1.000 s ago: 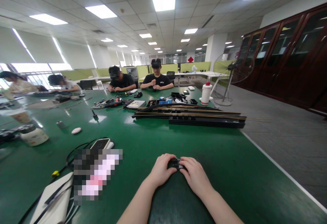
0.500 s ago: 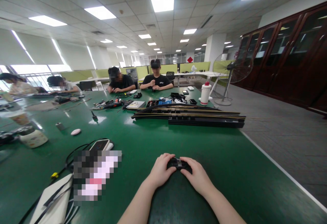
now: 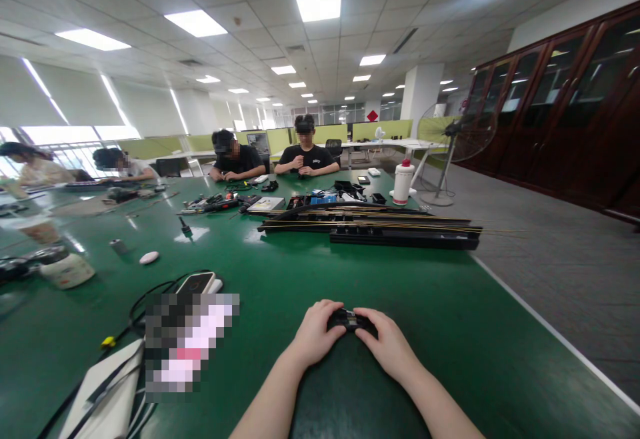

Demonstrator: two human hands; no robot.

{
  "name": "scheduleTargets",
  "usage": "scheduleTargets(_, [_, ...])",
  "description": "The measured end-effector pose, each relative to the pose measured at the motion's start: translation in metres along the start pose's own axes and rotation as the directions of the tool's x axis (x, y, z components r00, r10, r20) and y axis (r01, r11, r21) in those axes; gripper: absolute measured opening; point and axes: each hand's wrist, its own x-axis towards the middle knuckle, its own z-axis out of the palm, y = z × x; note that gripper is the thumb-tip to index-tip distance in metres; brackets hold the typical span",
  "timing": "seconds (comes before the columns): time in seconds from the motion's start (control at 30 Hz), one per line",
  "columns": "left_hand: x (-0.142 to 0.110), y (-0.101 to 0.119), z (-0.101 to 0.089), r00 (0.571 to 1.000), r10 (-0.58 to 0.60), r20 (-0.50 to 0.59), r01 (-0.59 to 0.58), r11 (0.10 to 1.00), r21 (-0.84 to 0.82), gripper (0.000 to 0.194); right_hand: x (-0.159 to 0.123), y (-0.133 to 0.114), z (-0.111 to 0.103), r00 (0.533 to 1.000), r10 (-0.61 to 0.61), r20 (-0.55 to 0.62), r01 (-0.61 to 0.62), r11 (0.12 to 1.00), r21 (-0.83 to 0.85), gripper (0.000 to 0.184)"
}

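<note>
My left hand (image 3: 316, 333) and my right hand (image 3: 387, 344) rest on the green table (image 3: 280, 272), close to its near edge. Together they grip a small black part (image 3: 351, 319) from both sides, fingers curled round its ends. Only the top middle of the part shows between my fingertips. Both forearms lie over a dark mat (image 3: 345, 392) on the table in front of me.
Long black rails (image 3: 380, 229) lie across the table's middle. At the left are a phone (image 3: 196, 283), black cables (image 3: 145, 295), a white box (image 3: 103, 395), a white mouse (image 3: 149, 257) and a cup (image 3: 65, 269). A white bottle (image 3: 403, 183) stands far right. Several people sit at the far side. The table's right edge (image 3: 545, 339) borders carpet.
Both hands with the black part have shifted slightly toward me and a bit right on the table. The grip is unchanged.
</note>
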Motion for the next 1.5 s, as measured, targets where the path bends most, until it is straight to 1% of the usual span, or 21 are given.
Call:
scheduleTargets(0.47, [-0.0003,-0.0014,0.0001,1.000,0.001,-0.001,-0.001,1.000,-0.009,0.038,-0.0001,-0.0027,-0.0021,1.000,-0.001,0.008,0.001,1.000,0.003,0.029])
scheduleTargets(0.77, [-0.0002,-0.0023,0.0002,1.000,0.006,0.000,-0.006,1.000,-0.008,0.040,0.0004,0.0009,-0.0003,1.000,-0.018,0.003,0.018,1.000,0.010,0.028])
scheduleTargets(1.5, [-0.0005,-0.0004,-0.0002,1.000,0.000,-0.009,0.000,1.000,-0.021,0.038,-0.0004,-0.0021,-0.0020,1.000,0.001,0.005,-0.001,1.000,0.015,0.028])
